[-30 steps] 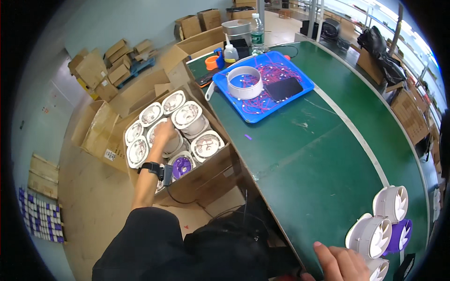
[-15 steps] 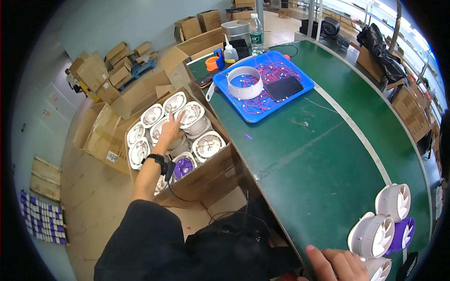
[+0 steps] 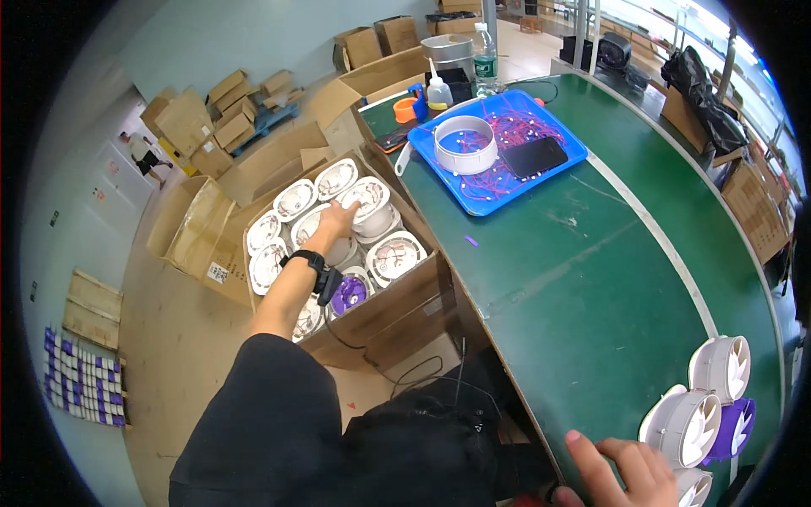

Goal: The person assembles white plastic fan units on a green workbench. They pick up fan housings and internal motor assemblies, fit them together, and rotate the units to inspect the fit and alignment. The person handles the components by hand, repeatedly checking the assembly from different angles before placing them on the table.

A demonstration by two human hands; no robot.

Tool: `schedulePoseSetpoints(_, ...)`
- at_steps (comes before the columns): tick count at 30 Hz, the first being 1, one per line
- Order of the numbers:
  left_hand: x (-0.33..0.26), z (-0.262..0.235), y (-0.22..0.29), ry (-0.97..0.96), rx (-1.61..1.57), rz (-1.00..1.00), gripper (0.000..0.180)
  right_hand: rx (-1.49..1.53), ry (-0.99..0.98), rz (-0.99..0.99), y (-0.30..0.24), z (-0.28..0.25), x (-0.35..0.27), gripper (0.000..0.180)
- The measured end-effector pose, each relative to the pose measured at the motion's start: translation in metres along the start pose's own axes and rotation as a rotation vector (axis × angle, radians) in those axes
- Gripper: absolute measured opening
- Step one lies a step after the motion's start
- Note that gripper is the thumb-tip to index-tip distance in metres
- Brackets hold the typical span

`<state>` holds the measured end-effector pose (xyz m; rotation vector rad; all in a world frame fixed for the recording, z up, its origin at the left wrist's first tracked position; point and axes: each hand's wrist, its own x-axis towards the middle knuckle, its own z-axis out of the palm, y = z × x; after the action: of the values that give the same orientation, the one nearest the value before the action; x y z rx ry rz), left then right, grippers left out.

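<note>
Over the last second, the left hand (image 3: 336,221) has moved from the middle fan case (image 3: 306,225) to the tall white fan case (image 3: 370,199) next to it. Far off on the left, a person (image 3: 142,152) has come into view too.

Now the left hand's fingers are spread out and touch the rim of the tall white fan case. I can't tell if they grip it. This case is in the big cardboard box (image 3: 390,314), left of the tabletop (image 3: 583,287). More white cases are packed around it, with thin wires inside them. One purple fan part (image 3: 348,296) is in the box too, near the side closest to the person. A black band (image 3: 314,260) goes around the left wrist.

The right hand (image 3: 627,470) is low down at the near edge of the tabletop. Its fingers are a bit bent and apart, and they hold nothing that I can see. Just beside it are white round fans (image 3: 681,429) and one purple fan (image 3: 733,429).

At the far end of the tabletop is a blue tray (image 3: 483,204). Pink wires (image 3: 512,120), a white ring (image 3: 466,160) and a black phone (image 3: 536,158) lie in it. Behind the tray stands a clear bottle (image 3: 485,66).
</note>
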<state>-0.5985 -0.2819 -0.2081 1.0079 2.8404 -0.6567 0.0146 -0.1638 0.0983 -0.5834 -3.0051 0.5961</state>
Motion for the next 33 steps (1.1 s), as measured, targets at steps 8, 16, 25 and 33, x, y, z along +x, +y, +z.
schedulePoseSetpoints(8, -0.008, 0.015, -0.01, 0.054, -0.073, -0.053, 0.073, 0.028, 0.071, -0.014, 0.005, -0.004, -0.006, 0.048)
schedulePoseSetpoints(16, -0.066, -0.023, -0.098, 0.553, -0.686, -0.328, 0.039, 0.044, 0.098, 0.025, 0.013, -0.01, -0.006, 0.051)
schedulePoseSetpoints(25, -0.114, -0.163, 0.05, 0.222, -1.758, 0.489, 0.038, 0.035, 0.052, 0.074, 0.01, -0.01, 0.004, 0.049)
schedulePoseSetpoints(33, -0.099, -0.155, 0.261, -0.118, -1.984, 0.562, 0.039, 0.044, -0.042, 0.011, 0.005, -0.011, 0.007, 0.048)
